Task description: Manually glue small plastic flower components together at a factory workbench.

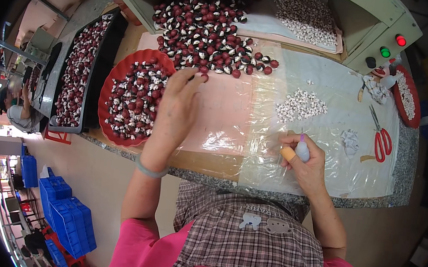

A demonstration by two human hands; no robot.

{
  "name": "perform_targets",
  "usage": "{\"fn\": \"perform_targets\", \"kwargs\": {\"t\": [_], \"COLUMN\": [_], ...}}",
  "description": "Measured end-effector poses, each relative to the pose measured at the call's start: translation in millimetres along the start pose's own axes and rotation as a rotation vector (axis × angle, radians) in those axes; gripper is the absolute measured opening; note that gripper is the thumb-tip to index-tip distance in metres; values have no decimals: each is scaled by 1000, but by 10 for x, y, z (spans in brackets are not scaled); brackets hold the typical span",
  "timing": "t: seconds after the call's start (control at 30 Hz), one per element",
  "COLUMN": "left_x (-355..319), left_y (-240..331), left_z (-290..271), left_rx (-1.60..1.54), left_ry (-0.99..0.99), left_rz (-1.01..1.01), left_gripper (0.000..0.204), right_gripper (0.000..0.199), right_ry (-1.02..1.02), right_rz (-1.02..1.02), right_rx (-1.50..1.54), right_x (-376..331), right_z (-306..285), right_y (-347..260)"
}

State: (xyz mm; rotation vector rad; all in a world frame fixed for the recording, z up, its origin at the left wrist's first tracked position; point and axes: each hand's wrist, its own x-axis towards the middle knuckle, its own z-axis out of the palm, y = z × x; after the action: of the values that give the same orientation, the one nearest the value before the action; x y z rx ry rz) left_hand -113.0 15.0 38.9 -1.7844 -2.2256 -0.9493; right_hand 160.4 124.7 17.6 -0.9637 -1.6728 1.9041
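My left hand (pixel 177 109) reaches over the pink sheet with its fingers curved and apart. Its fingertips are at a small dark-red ball (pixel 204 77) at the near edge of a heap of red, black and white balls (pixel 208 35); whether they touch it is hard to tell. My right hand (pixel 306 160), with an orange finger cover on the thumb, grips a small squeeze bottle (pixel 302 150) with a purple collar and thin needle tip. Just beyond the bottle lies a loose pile of small white pieces (pixel 301 106) on clear plastic film.
Left stand a red scalloped bowl (pixel 103 115) of balls and white pieces and a black tray (pixel 108 66). Red-handled scissors (pixel 382 144), crumpled tissue (pixel 350 141) and a red dish (pixel 413 119) lie right. A green metal housing (pixel 362 9) spans the back. Another person (pixel 20 110) sits far left.
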Motion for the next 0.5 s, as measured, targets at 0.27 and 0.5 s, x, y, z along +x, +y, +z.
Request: {"fn": "perform_targets", "kwargs": {"t": [0.27,0.5], "left_x": [627,942], "left_y": [271,210], "left_z": [815,1348], "left_rx": [-79,85], "left_ry": [57,-84], "left_rz": [217,378], "left_gripper": [24,24], "right_gripper": [24,19], "right_ry": [-44,-53], "right_rz": [-93,-83], "right_rx": [-56,-80], "right_x": [-34,-44], "right_z": [-59,-78], "right_y": [140,131]}}
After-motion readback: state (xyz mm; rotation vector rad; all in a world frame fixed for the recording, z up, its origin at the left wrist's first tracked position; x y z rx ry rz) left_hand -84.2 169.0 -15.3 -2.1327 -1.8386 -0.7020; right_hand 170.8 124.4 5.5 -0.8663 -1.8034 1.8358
